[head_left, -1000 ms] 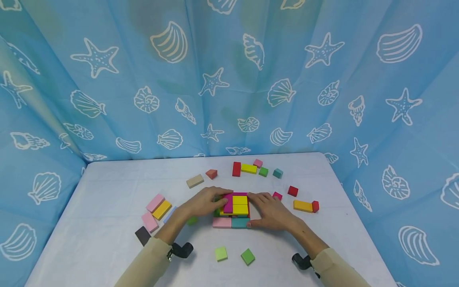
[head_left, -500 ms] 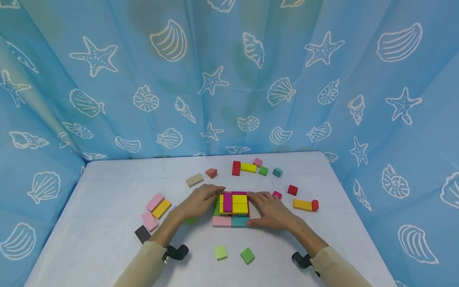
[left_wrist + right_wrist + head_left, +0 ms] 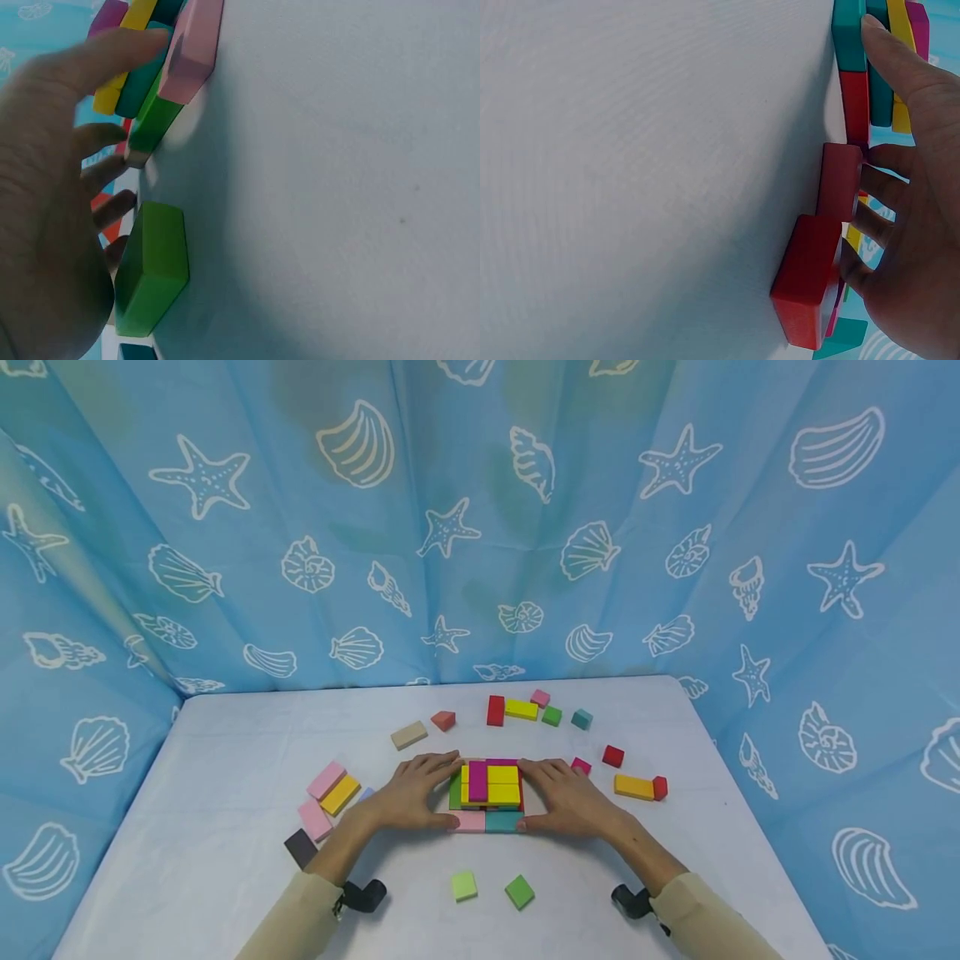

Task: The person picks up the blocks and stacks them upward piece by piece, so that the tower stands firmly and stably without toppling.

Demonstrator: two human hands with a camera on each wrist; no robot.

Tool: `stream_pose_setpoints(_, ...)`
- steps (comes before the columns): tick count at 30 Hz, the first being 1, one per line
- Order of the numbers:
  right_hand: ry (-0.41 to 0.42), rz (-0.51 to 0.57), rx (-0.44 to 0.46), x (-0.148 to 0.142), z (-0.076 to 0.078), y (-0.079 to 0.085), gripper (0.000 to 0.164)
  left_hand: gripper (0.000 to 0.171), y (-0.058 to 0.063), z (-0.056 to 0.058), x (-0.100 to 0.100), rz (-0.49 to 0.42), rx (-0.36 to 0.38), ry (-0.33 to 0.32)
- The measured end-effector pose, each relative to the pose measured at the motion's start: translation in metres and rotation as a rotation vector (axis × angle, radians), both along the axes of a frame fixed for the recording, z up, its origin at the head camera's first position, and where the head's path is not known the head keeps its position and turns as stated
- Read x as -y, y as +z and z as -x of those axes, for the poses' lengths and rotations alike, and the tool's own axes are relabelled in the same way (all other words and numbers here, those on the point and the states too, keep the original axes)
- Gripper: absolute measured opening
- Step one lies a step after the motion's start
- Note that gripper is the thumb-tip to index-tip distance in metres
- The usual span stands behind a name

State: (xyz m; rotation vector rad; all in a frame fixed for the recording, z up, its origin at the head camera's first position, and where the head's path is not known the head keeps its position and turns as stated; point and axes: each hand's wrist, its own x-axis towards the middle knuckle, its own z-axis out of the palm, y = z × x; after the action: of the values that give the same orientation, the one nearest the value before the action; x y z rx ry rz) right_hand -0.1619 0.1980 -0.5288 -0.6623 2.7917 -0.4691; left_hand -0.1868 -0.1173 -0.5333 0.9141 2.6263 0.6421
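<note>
Stacked blocks (image 3: 502, 789) touch the parted fingers (image 3: 440, 766) of left hand (image 3: 408, 793) and right hand (image 3: 566, 799).

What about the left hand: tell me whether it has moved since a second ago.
Yes: leftward and toward the person, judged against the block stack; the left hand is now off the top magenta block.

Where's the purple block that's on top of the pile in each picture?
Head: the purple block is about halfway across, below the middle of the picture.
Left wrist: the purple block is at the top left.
Right wrist: the purple block is at the top right.
Shared landmark: the yellow blocks it lies on.
</note>
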Motion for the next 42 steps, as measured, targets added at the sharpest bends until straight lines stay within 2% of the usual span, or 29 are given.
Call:
stream_pose_setpoints(14, 0.016, 0.017, -0.011, 0.0, 0.0, -0.001, 0.104, 0.096, -0.001, -0.001, 0.0, 0.019, -0.007, 0.016)
stream_pose_setpoints(17, 0.01, 0.029, 0.023, -0.001, 0.002, 0.001, 0.103, 0.096, -0.001, -0.001, 0.001, 0.019, -0.006, 0.017)
stream_pose_setpoints(20, -0.044, 0.097, 0.105, -0.003, 0.008, 0.009, 0.093, 0.095, -0.001, -0.002, 0.001, 0.006, 0.002, 0.006)
stream_pose_setpoints(24, -0.163, 0.247, 0.164, -0.005, 0.03, 0.025, 0.067, 0.094, -0.001, -0.002, 0.001, -0.007, 0.002, -0.008)
stream_pose_setpoints(28, -0.236, 0.308, 0.089, -0.004, 0.063, 0.031, 0.048, 0.094, -0.001, -0.002, 0.002, -0.005, -0.006, -0.005)
stream_pose_setpoints(32, -0.304, 0.283, 0.019, 0.001, 0.093, 0.027, 0.04, 0.095, -0.001, -0.002, 0.002, 0.003, -0.006, 0.001)
stream_pose_setpoints(35, -0.326, 0.256, 0.001, 0.008, 0.111, 0.024, 0.038, 0.094, -0.001, -0.002, 0.002, 0.003, -0.005, 0.002)
stream_pose_setpoints(42, -0.297, 0.101, -0.029, 0.02, 0.133, 0.015, 0.043, 0.094, 0.0, -0.001, 0.0, -0.001, -0.013, -0.001)
